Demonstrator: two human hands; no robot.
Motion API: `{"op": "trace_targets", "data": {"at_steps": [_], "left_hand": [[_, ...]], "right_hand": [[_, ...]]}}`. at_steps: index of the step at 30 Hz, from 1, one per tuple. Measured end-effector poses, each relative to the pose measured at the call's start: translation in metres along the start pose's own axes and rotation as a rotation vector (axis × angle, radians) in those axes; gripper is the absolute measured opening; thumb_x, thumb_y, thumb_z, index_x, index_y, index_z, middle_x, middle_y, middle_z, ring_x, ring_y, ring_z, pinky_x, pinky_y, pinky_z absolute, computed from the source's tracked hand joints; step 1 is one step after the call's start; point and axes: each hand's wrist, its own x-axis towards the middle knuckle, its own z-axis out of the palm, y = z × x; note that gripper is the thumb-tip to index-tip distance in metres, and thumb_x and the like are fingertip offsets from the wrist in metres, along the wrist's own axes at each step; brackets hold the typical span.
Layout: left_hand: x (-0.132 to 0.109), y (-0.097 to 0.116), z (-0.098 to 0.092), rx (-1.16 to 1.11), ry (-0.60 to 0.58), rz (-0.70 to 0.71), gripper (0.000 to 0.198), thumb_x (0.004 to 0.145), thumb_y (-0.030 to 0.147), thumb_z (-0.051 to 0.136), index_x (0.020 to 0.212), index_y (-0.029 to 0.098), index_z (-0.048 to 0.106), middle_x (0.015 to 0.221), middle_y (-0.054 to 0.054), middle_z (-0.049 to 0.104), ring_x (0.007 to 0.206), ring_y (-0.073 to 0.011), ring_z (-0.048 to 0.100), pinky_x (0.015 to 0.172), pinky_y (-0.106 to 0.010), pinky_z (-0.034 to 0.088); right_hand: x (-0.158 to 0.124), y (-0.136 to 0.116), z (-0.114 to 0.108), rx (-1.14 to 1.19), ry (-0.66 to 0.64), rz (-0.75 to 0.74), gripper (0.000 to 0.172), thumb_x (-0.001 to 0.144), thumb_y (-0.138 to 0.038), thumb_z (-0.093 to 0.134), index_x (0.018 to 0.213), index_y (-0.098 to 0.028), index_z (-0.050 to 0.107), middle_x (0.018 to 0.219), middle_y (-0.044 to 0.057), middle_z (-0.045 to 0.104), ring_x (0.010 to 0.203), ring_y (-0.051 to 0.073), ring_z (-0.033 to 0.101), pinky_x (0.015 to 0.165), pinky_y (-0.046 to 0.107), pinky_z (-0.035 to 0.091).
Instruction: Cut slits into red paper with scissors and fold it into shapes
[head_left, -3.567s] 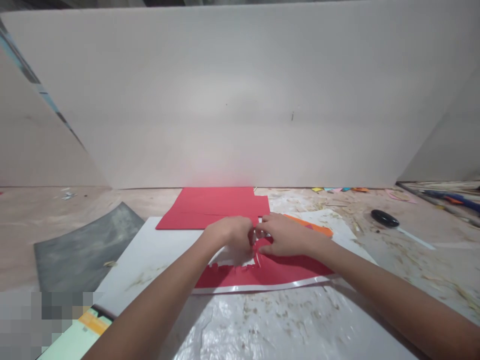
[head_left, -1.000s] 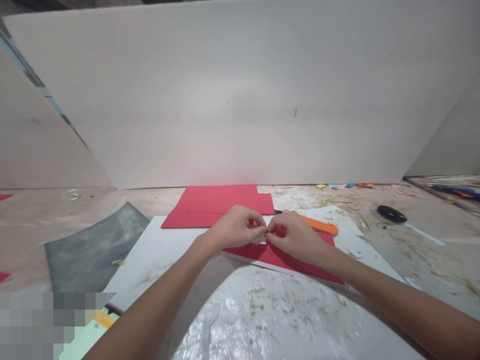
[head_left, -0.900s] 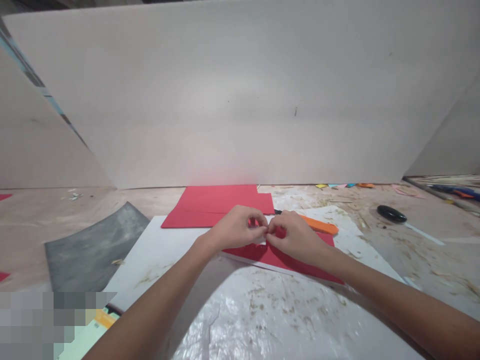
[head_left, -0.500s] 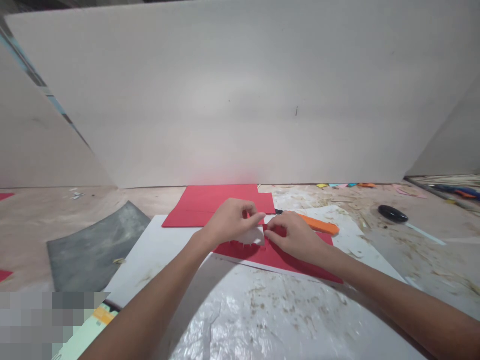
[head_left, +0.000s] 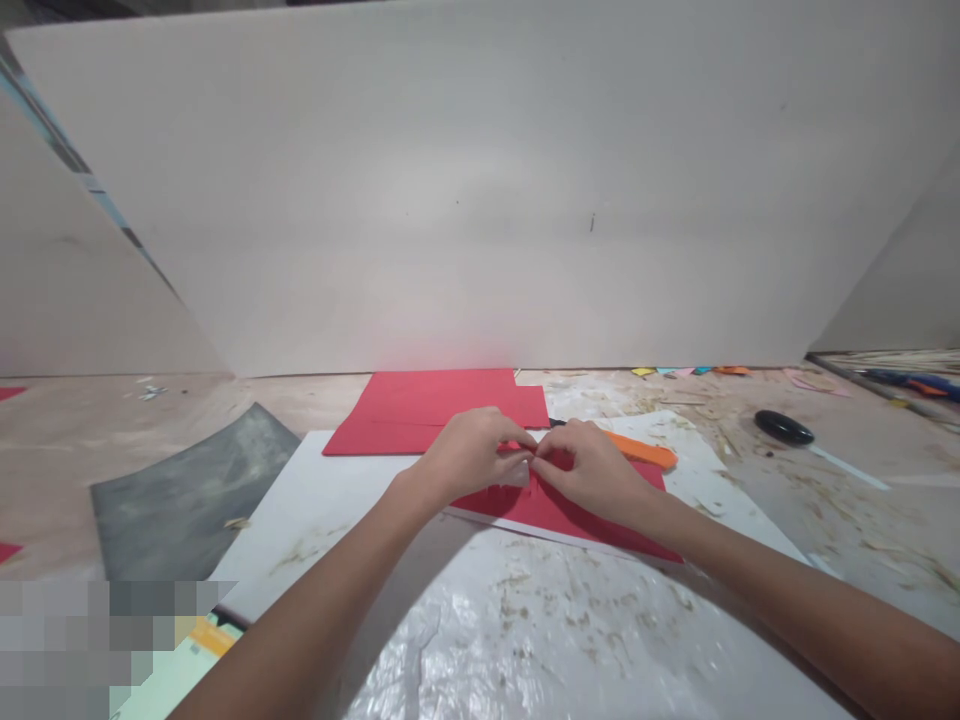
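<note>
A red sheet of paper (head_left: pixel 600 520), with small cuts and a white patch near its middle, lies before me on a white board (head_left: pixel 300 560). My left hand (head_left: pixel 472 452) is closed in a pinch at the paper's cut part, its fingertips against those of my right hand. My right hand (head_left: pixel 589 468) rests on the sheet, thumb and forefinger pinching a bit of the red paper there. The exact bit between the fingertips is too small to make out. Just beyond my right hand lies an orange utility knife (head_left: pixel 641 450), partly hidden by that hand.
Another red sheet (head_left: pixel 442 405) lies further back against a tall white panel (head_left: pixel 465 200). A grey sheet (head_left: pixel 195 495) is at the left. To the right are a black rounded object (head_left: pixel 784 428) and a thin white strip (head_left: pixel 851 467). Coloured scraps (head_left: pixel 701 370) line the panel's foot.
My left hand has come down and right, its fingers closing at the red paper next to my right fingertips. My right hand has hardly moved.
</note>
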Motion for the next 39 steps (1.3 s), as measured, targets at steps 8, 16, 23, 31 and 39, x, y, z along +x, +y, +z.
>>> {"op": "trace_targets", "data": {"at_steps": [8, 16, 23, 31, 39], "left_hand": [[-0.0002, 0.0005, -0.0003, -0.035, -0.015, -0.044, 0.022, 0.089, 0.030, 0.058, 0.102, 0.029, 0.076, 0.088, -0.003, 0.072, 0.081, -0.0182, 0.061, 0.068, -0.026, 0.042], [-0.0007, -0.0022, 0.0016, -0.028, 0.005, -0.024, 0.019, 0.090, 0.029, 0.059, 0.098, 0.028, 0.076, 0.084, -0.002, 0.069, 0.079, -0.0170, 0.060, 0.066, -0.025, 0.041], [-0.0005, -0.0038, 0.0041, -0.044, 0.014, -0.024, 0.017, 0.089, 0.029, 0.061, 0.096, 0.028, 0.076, 0.083, -0.002, 0.066, 0.078, -0.0164, 0.059, 0.066, -0.025, 0.042], [-0.0005, -0.0057, 0.0055, -0.028, 0.006, -0.031, 0.018, 0.090, 0.030, 0.060, 0.097, 0.029, 0.076, 0.085, -0.002, 0.064, 0.077, -0.0162, 0.058, 0.067, -0.025, 0.042], [-0.0006, -0.0069, 0.0059, -0.020, -0.019, -0.022, 0.020, 0.093, 0.032, 0.056, 0.100, 0.029, 0.075, 0.088, -0.003, 0.065, 0.082, -0.0174, 0.059, 0.070, -0.026, 0.043]], "right_hand": [[0.0017, 0.0021, 0.0018, -0.037, 0.042, 0.014, 0.018, 0.086, -0.026, 0.060, 0.072, -0.024, 0.071, 0.069, 0.000, 0.070, 0.071, 0.019, 0.057, 0.073, 0.034, 0.042], [0.0021, 0.0045, 0.0033, -0.035, 0.058, 0.010, 0.015, 0.084, -0.024, 0.061, 0.073, -0.024, 0.071, 0.071, 0.000, 0.070, 0.071, 0.019, 0.058, 0.071, 0.033, 0.042], [0.0023, 0.0056, 0.0045, -0.024, 0.057, -0.001, 0.014, 0.082, -0.019, 0.063, 0.071, -0.024, 0.069, 0.071, -0.001, 0.071, 0.072, 0.019, 0.058, 0.073, 0.034, 0.042], [0.0013, 0.0056, 0.0044, -0.023, 0.064, -0.006, 0.013, 0.081, -0.019, 0.064, 0.069, -0.024, 0.068, 0.069, -0.001, 0.071, 0.072, 0.019, 0.058, 0.073, 0.034, 0.042], [0.0016, 0.0063, 0.0049, -0.027, 0.078, -0.017, 0.014, 0.081, -0.019, 0.063, 0.069, -0.024, 0.068, 0.070, 0.000, 0.071, 0.071, 0.019, 0.060, 0.071, 0.034, 0.043]]}}
